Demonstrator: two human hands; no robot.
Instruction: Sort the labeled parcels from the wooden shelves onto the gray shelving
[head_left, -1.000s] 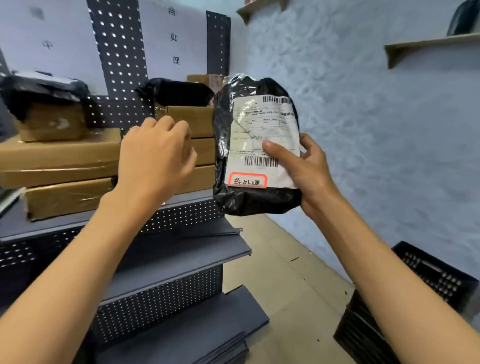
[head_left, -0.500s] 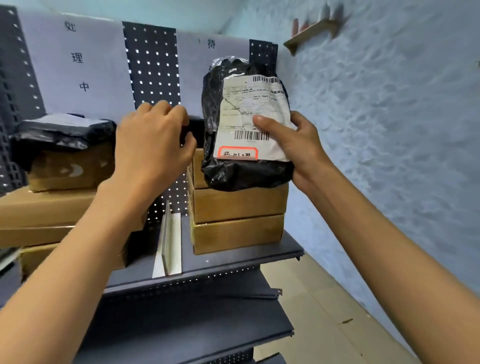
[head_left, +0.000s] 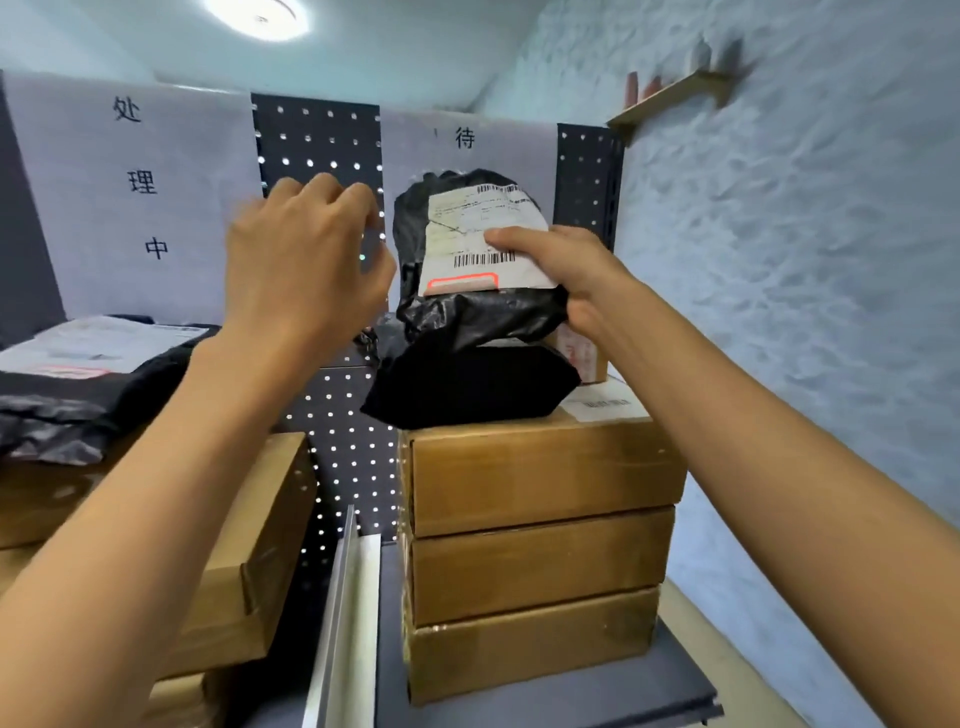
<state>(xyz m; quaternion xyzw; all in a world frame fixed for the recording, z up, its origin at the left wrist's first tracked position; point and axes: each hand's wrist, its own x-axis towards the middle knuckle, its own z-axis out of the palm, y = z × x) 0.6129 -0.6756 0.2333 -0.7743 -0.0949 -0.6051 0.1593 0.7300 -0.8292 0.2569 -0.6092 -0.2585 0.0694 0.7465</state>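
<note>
- The right hand (head_left: 561, 270) grips a black parcel (head_left: 467, 306) by its right edge: the thumb lies across the front of the white label (head_left: 480, 239), and the other fingers are hidden behind the bag.
- The parcel stands nearly upright, long axis close to vertical, label face turned to the camera and leaning back a little at the top.
- Its lower end touches or sits just above a second black bag (head_left: 467, 387); I cannot tell which.
- That bag lies flat on the top of a stack of three brown boxes (head_left: 535, 556), directly below the right fingers.
- The label carries one barcode along its top edge and one just left of the thumb tip; the small print is too blurred to read.
- Below the thumb, a red-outlined box (head_left: 461, 283) is on the label's lower edge; its writing is illegible.
- The left hand (head_left: 306, 270) is raised just left of the parcel, not touching it, fingers loosely curled and holding nothing.
- Behind the parcel, a white sheet shows the character 待 (head_left: 465, 137) above the right fingers.
- Left of the left hand, another sheet reads 处理中 (head_left: 141, 182) downward.
- Below the left forearm, a black bag with a white label (head_left: 104, 340) lies on more brown boxes (head_left: 249, 561).
- The stacks stand on the gray shelf (head_left: 571, 696), split by a pale divider (head_left: 343, 623).
</note>
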